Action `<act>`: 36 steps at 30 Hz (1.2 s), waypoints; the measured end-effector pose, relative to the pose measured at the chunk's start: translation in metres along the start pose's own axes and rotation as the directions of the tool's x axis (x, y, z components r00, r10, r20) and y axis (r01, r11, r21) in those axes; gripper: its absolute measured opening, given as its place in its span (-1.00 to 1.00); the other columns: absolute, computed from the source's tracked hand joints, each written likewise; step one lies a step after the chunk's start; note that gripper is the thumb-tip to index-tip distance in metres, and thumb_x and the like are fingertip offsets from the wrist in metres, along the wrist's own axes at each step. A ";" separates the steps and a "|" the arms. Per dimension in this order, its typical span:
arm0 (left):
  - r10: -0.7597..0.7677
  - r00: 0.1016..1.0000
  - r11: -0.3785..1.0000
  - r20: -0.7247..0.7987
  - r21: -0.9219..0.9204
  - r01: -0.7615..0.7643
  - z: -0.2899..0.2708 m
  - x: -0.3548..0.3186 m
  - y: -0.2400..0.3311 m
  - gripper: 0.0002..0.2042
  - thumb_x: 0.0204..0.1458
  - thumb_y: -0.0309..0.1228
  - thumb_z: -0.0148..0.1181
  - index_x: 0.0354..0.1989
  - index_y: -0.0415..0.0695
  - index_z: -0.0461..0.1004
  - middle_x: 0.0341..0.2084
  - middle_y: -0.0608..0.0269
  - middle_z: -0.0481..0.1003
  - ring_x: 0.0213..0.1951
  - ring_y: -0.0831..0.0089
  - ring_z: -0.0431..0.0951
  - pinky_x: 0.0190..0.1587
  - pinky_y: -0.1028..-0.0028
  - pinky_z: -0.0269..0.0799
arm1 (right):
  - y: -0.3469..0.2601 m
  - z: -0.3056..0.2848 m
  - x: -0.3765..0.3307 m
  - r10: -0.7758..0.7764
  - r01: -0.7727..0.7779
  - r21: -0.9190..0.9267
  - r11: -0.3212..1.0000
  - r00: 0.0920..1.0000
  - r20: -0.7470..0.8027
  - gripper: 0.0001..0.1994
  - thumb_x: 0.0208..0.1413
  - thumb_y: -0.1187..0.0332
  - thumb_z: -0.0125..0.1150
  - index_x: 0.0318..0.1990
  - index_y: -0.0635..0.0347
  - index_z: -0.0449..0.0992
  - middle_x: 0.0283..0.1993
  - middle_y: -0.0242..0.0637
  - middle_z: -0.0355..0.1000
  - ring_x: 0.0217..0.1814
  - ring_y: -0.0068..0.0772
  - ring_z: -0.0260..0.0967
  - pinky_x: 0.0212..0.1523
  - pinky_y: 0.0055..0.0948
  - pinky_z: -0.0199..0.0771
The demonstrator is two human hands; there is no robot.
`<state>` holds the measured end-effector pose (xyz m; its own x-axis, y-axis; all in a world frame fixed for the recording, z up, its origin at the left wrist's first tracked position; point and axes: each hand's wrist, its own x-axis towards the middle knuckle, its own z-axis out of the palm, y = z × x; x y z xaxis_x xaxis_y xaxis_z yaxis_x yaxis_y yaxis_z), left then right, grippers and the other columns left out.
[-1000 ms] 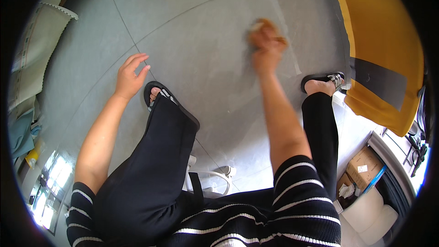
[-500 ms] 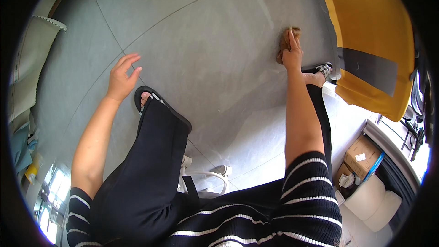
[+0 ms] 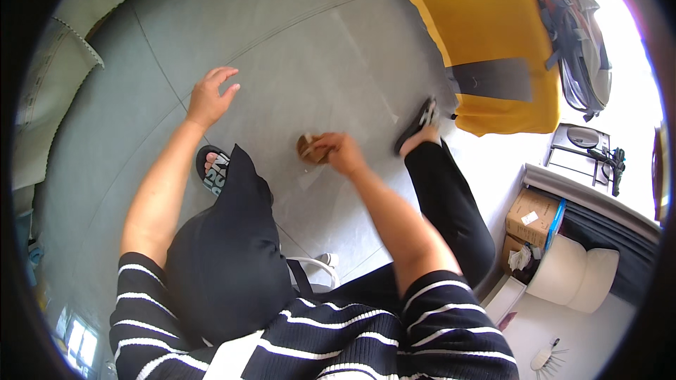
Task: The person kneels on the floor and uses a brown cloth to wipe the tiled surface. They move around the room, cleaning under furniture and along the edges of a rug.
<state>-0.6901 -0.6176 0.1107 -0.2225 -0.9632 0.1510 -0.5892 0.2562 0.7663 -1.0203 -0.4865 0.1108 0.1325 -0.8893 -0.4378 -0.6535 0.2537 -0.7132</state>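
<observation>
My right hand (image 3: pixel 345 156) grips a crumpled brown cloth (image 3: pixel 308 149) low over the grey tiled floor (image 3: pixel 267 91), between my feet. Motion slightly smears the hand, and its fingers partly hide the cloth. Out to the left, my left hand (image 3: pixel 211 98) hangs in the air, thumb and fingers apart with nothing in them. It is above and just beyond my left foot, which wears a black slipper (image 3: pixel 215 183). My right foot, in another black slipper (image 3: pixel 415 129), is stretched out to the right.
A yellow cover with a grey band (image 3: pixel 486 21) hangs at the far right, a backpack (image 3: pixel 581 49) beside it. Cardboard boxes (image 3: pixel 531 217) and a cream padded seat (image 3: pixel 574 274) stand at the right. Behind my left leg shows a curved white frame (image 3: pixel 317 262). Pale panels (image 3: pixel 63 91) line the left.
My right hand has drawn the cloth from the far right, near my right foot, back and left toward me. My left hand has shifted slightly right and away. The whole view has turned somewhat.
</observation>
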 end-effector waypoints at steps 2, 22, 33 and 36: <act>0.057 0.997 0.998 0.057 0.038 -0.059 -0.013 0.015 0.021 -0.70 0.01 -0.38 0.25 -0.05 -0.11 0.52 -0.05 0.18 0.53 -0.03 0.12 0.53 0.00 0.32 0.46 | 0.030 -0.067 0.020 -0.078 0.080 -0.046 0.996 0.997 0.029 -0.63 -0.16 0.64 0.09 -0.22 0.00 0.67 -0.24 -0.23 0.59 -0.18 -0.26 0.52 -0.14 -0.35 0.48; -0.762 0.411 0.610 0.500 0.767 0.199 0.265 0.082 0.131 0.57 -0.57 0.11 0.60 0.39 0.05 -0.73 0.38 -0.09 -0.77 0.40 -0.22 -0.67 0.20 -0.49 -0.23 | 0.352 -0.204 -0.139 0.626 0.275 0.707 0.651 0.333 -0.706 -0.44 -0.03 0.63 -0.19 0.22 0.33 0.37 0.21 -0.09 0.37 0.21 -0.27 0.36 0.22 -0.36 0.35; -0.840 0.364 0.487 0.401 0.853 0.185 0.291 0.091 0.130 0.64 -0.64 0.10 0.63 0.34 0.05 -0.84 0.31 -0.21 -0.86 0.35 -0.32 -0.77 0.21 -0.47 -0.26 | 0.258 -0.149 0.044 -0.195 -0.229 -0.404 0.885 0.608 -0.770 -0.59 -0.03 0.29 0.06 0.06 -0.07 0.44 0.20 -0.27 0.29 0.12 -0.01 0.22 0.11 0.00 0.17; -0.828 0.381 0.506 0.411 0.841 0.192 0.295 0.088 0.130 0.66 -0.66 0.08 0.65 0.32 0.07 -0.87 0.31 -0.15 -0.88 0.35 -0.29 -0.77 0.21 -0.48 -0.25 | 0.178 -0.101 0.022 -0.468 0.214 -0.502 0.838 0.755 -0.459 -0.64 -0.07 0.17 0.25 -0.04 -0.15 0.47 0.16 -0.35 0.30 0.17 -0.02 0.22 0.09 0.09 0.22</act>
<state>-1.0150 -0.6449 0.0394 0.0842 -0.5459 -0.8336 -0.9940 0.0130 -0.1089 -1.2086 -0.4993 0.0295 0.0638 -0.9648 0.2551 -0.8935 -0.1691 -0.4160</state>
